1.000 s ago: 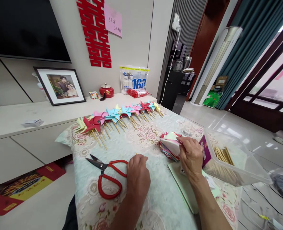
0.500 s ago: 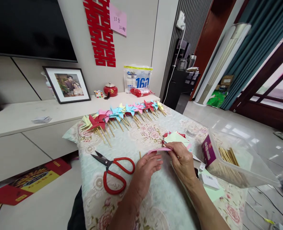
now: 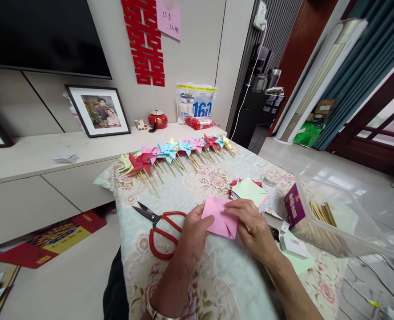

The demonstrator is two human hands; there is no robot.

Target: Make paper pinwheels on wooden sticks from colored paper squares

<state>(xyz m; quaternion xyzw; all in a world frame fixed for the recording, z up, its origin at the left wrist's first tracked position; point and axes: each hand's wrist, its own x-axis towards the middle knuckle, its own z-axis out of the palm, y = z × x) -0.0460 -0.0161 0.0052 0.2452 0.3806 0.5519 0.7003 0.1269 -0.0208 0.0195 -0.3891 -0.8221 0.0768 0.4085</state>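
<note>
A square of pink paper [image 3: 219, 218], with a slit near its lower right corner, is held above the floral tablecloth. My left hand [image 3: 197, 226] pinches its left side, thumb on top and fingers underneath. On the right side, my right hand [image 3: 250, 220] is closed at the paper's edge, its fingertips touching the upper right part. Red-handled scissors [image 3: 155, 220] lie with blades apart just left of my left hand. Beyond my right hand is a stack of coloured paper sheets [image 3: 248, 190], a pale green one on top.
A row of paper pinwheels on sticks [image 3: 166, 153] lies along the table's far edge. To the right stands a clear plastic box [image 3: 343, 235] holding thin sticks [image 3: 323, 213]. A small white box [image 3: 293, 246] and a tape roll [image 3: 272, 179] are nearby.
The pink paper, seen nearly edge-on before, now faces up. My left hand has closed on its left side, and my right hand still holds the right. The view has shifted slightly.
</note>
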